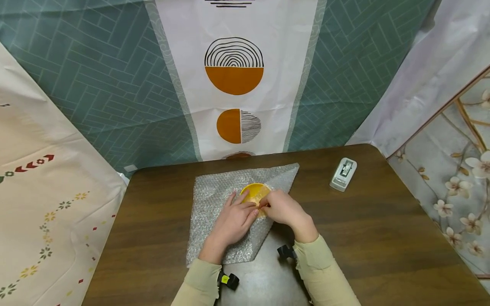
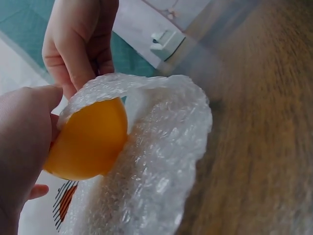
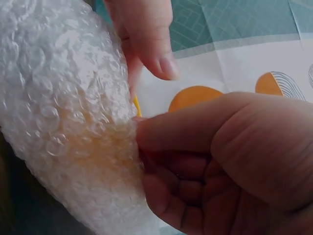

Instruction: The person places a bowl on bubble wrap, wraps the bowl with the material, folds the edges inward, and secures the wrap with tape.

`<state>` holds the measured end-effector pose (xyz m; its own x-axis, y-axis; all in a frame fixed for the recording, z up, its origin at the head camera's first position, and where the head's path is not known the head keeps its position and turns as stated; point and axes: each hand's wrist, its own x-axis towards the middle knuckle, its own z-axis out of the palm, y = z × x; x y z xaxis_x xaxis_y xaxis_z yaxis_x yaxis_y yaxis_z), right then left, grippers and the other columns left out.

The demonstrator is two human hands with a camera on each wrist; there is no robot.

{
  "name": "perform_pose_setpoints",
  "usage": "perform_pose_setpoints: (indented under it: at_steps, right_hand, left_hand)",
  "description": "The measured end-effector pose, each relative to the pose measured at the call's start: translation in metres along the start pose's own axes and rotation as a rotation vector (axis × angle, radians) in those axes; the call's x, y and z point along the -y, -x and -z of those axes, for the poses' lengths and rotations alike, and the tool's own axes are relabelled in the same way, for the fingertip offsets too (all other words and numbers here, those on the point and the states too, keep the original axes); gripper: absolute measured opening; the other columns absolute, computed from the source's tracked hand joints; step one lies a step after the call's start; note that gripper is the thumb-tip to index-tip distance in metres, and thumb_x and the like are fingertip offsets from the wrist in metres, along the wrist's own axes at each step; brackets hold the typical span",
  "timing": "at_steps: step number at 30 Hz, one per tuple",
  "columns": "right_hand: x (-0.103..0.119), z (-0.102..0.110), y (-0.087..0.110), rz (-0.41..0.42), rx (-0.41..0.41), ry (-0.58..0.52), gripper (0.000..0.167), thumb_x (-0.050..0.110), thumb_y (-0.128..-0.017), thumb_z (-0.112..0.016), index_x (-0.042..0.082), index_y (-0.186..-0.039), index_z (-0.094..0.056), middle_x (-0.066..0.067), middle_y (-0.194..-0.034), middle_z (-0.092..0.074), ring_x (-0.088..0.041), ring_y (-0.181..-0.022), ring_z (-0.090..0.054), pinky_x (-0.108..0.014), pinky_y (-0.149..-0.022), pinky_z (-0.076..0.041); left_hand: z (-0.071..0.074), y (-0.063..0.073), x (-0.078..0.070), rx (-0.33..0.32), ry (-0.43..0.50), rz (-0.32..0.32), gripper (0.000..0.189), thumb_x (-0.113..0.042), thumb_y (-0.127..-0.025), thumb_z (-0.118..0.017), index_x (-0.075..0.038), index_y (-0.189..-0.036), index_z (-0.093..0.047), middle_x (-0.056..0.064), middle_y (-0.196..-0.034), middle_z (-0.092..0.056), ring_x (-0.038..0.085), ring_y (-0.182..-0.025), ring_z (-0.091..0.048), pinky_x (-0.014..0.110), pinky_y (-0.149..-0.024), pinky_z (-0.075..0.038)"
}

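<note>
Pinching bubble wrap (image 1: 210,195) with right hand (image 1: 285,208), touching yellow bowl (image 2: 93,139) with outstretched left hand (image 1: 234,220); wearing unreadable yellow label (image 1: 225,279) below left wrist.

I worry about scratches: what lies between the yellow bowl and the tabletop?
Bubble wrap: in the left wrist view, its sheet separates the yellow bowl from the brown tabletop.

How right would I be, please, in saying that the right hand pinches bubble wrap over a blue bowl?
Not quite: the bowl is yellow, as the head view shows; the right hand does pinch bubble wrap over it.
</note>
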<state>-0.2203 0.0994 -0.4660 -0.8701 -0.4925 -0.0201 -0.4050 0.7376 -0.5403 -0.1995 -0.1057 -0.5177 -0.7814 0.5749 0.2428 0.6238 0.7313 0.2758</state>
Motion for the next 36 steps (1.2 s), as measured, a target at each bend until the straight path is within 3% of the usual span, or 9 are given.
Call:
perform_pose_setpoints:
  at_steps: [8,12,15,18,21,23,27,31,36]
  right_hand:
    - [-0.006,0.011,-0.001,0.07,0.036,-0.032,0.013,0.006,-0.098,-0.074,0.011,-0.103,-0.085,0.005,-0.094,-0.077,-0.009,-0.071,-0.057,-0.028,-0.069,-0.05]
    - [-0.013,0.014,-0.002,0.046,-0.042,-0.038,0.015,0.011,-0.101,-0.073,0.01,-0.11,-0.084,0.002,-0.1,-0.078,-0.009,-0.075,-0.06,-0.029,-0.072,-0.052]
    - [-0.023,0.019,-0.001,0.005,-0.146,-0.069,0.019,0.015,-0.102,-0.072,0.01,-0.117,-0.083,-0.003,-0.109,-0.079,-0.013,-0.079,-0.064,-0.032,-0.073,-0.055]
    - [-0.04,0.03,0.001,-0.098,-0.306,-0.161,0.028,0.019,-0.103,-0.071,0.009,-0.128,-0.079,-0.008,-0.119,-0.078,-0.023,-0.09,-0.071,-0.041,-0.081,-0.058]
    - [-0.065,0.04,0.002,-0.271,-0.447,-0.315,0.044,0.025,-0.106,-0.068,0.008,-0.146,-0.066,-0.016,-0.135,-0.072,-0.036,-0.116,-0.07,-0.052,-0.098,-0.055]
    - [-0.083,0.042,0.001,-0.391,-0.474,-0.444,0.059,0.032,-0.108,-0.064,0.007,-0.159,-0.05,-0.021,-0.147,-0.062,-0.041,-0.13,-0.062,-0.056,-0.108,-0.048]
    - [-0.11,0.035,-0.006,-0.539,-0.417,-0.677,0.079,0.047,-0.11,-0.056,0.004,-0.169,-0.026,-0.026,-0.156,-0.05,-0.043,-0.139,-0.054,-0.054,-0.113,-0.044]
    - [-0.123,0.025,-0.014,-0.562,-0.416,-0.754,0.078,0.053,-0.109,-0.054,0.0,-0.163,-0.039,-0.025,-0.148,-0.059,-0.039,-0.132,-0.06,-0.048,-0.107,-0.048]
    - [-0.126,0.021,-0.014,-0.599,-0.415,-0.645,0.057,0.043,-0.108,-0.061,0.0,-0.146,-0.063,-0.022,-0.132,-0.069,-0.038,-0.123,-0.062,-0.048,-0.102,-0.049]
  left_hand:
    - [-0.002,-0.001,0.001,-0.024,-0.033,-0.017,0.045,-0.038,-0.115,-0.043,-0.016,-0.125,-0.081,-0.001,-0.131,-0.075,0.031,-0.14,-0.055,0.064,-0.121,-0.031]
    - [-0.003,-0.002,0.001,-0.022,-0.043,-0.023,0.044,-0.041,-0.115,-0.045,-0.016,-0.13,-0.078,-0.001,-0.131,-0.075,0.026,-0.129,-0.06,0.062,-0.118,-0.036]
    - [-0.003,-0.003,0.001,-0.009,-0.029,-0.019,0.045,-0.043,-0.114,-0.047,-0.016,-0.132,-0.078,-0.001,-0.132,-0.074,0.025,-0.127,-0.061,0.061,-0.117,-0.038]
    - [-0.003,-0.003,0.001,0.0,0.0,-0.015,0.044,-0.044,-0.114,-0.048,-0.017,-0.132,-0.078,-0.001,-0.133,-0.074,0.024,-0.127,-0.061,0.058,-0.116,-0.039]
    - [-0.003,-0.002,0.003,-0.003,0.023,-0.016,0.043,-0.043,-0.113,-0.049,-0.017,-0.131,-0.078,-0.001,-0.134,-0.074,0.024,-0.126,-0.061,0.054,-0.115,-0.04]
    - [-0.003,-0.002,0.004,-0.009,0.027,-0.019,0.043,-0.043,-0.113,-0.049,-0.017,-0.13,-0.079,-0.001,-0.133,-0.074,0.024,-0.126,-0.062,0.052,-0.115,-0.041]
    - [-0.005,-0.003,0.004,-0.002,0.025,-0.034,0.043,-0.044,-0.113,-0.049,-0.017,-0.129,-0.079,-0.002,-0.133,-0.074,0.023,-0.124,-0.062,0.049,-0.115,-0.041]
    - [-0.006,-0.002,0.0,0.012,0.017,-0.06,0.047,-0.047,-0.114,-0.046,-0.019,-0.128,-0.08,-0.004,-0.131,-0.075,0.022,-0.122,-0.062,0.048,-0.113,-0.042]
    - [-0.007,0.003,-0.003,0.033,0.033,-0.085,0.048,-0.048,-0.114,-0.045,-0.02,-0.127,-0.081,-0.006,-0.13,-0.075,0.021,-0.122,-0.062,0.049,-0.113,-0.043]
